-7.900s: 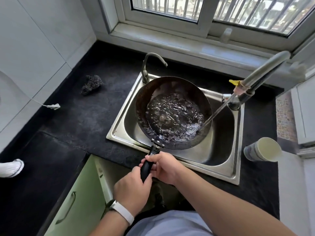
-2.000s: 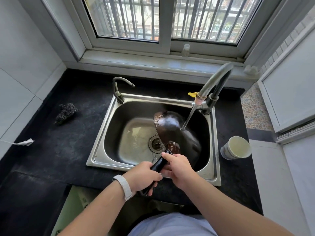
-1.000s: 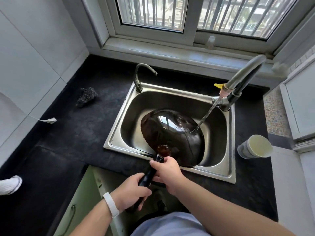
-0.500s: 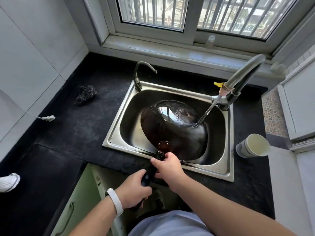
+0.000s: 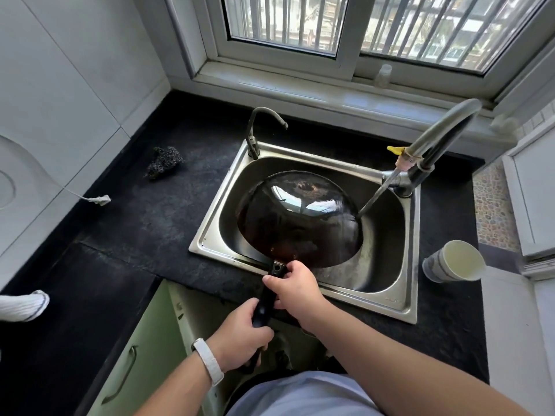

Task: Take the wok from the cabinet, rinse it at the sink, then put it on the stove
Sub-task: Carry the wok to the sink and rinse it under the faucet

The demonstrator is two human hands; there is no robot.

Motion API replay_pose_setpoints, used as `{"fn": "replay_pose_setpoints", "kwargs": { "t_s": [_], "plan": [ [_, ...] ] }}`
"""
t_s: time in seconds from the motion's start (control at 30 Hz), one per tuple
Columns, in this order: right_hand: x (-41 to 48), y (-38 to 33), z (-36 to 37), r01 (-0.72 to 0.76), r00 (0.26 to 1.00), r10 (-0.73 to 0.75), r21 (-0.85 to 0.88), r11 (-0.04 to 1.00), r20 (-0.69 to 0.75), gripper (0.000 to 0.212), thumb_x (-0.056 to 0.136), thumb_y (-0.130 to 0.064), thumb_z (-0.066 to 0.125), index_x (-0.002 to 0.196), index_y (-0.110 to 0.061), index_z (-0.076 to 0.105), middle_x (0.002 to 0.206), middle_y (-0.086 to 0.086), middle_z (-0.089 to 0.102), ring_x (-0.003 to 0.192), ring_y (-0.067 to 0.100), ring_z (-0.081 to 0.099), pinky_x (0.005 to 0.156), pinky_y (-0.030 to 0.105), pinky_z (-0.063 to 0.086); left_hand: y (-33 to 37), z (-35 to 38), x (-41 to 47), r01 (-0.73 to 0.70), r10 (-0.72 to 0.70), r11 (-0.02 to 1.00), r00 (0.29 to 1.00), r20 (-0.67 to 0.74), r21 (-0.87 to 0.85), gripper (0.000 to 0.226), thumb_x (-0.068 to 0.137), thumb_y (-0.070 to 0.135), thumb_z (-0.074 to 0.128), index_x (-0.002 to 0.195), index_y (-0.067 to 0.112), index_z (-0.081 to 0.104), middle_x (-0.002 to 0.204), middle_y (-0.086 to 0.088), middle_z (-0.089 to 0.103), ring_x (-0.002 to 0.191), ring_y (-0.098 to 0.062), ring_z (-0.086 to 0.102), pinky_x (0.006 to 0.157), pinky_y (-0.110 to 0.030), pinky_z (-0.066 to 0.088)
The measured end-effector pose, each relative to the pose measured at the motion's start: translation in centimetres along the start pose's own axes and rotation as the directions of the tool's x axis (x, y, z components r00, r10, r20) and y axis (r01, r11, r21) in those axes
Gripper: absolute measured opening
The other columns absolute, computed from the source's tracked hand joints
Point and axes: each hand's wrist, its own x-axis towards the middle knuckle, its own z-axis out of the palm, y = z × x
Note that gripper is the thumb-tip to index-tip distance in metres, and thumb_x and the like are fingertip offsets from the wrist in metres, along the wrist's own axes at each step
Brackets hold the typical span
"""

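The dark wok (image 5: 300, 217) is turned upside down over the steel sink (image 5: 387, 289), its wet rounded underside facing up. A thin stream from the tall tap (image 5: 438, 130) strikes the wok's right edge. Both hands hold its black handle (image 5: 270, 283), which sticks out over the sink's front rim. My right hand (image 5: 292, 288) grips the handle close to the wok. My left hand (image 5: 243, 334), with a white wristband, grips the handle's near end.
A small second tap (image 5: 255, 130) stands at the sink's back left corner. On the black counter lie a dark scouring pad (image 5: 163, 162) at left and a paper cup (image 5: 453, 261) on its side at right. A green cabinet door (image 5: 135, 364) stands open below.
The wok, earlier held bowl-up under the water, has been flipped over. In the last second it rose slightly and shifted back, so the stream now hits its right edge.
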Motion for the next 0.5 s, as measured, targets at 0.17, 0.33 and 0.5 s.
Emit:
{"fn": "replay_pose_setpoints", "kwargs": {
  "t_s": [0.17,0.33,0.5],
  "plan": [
    [-0.33,-0.74,-0.34,0.028,0.999,-0.026,-0.067,0.997,0.030,0.036,0.087,-0.020,0.073,0.107,-0.020,0.044,0.089,0.001,0.058,0.081,0.018,0.067,0.075,0.046,0.063,-0.06,0.37,-0.25,-0.005,0.004,1.000,0.999,-0.032,-0.030,0.024,0.081,0.000,0.060,0.102,0.009,0.056,0.063,-0.007,0.060,0.043,-0.010,0.055,0.047,-0.027,0.045],
    [-0.48,-1.04,-0.45,0.024,0.998,-0.020,-0.071,0.997,0.060,0.037,0.088,-0.019,0.072,0.110,-0.020,0.043,0.096,0.004,0.060,0.087,0.020,0.068,0.074,0.040,0.063,0.10,0.82,-0.53,0.016,-0.019,0.999,0.998,-0.065,-0.048,0.020,0.081,0.000,0.059,0.098,0.009,0.055,0.063,-0.008,0.059,0.042,-0.012,0.054,0.047,-0.029,0.045],
    [-0.25,-0.75,-0.51,-0.014,0.996,0.011,0.032,0.999,0.089,0.039,0.088,-0.013,0.071,0.118,-0.010,0.047,0.099,0.006,0.061,0.093,0.022,0.068,0.075,0.041,0.063,0.25,1.03,-0.74,-0.005,0.008,1.000,0.993,-0.114,0.024,0.016,0.078,0.004,0.059,0.093,0.010,0.055,0.062,-0.007,0.059,0.045,-0.014,0.053,0.049,-0.033,0.046]
  ]
}}
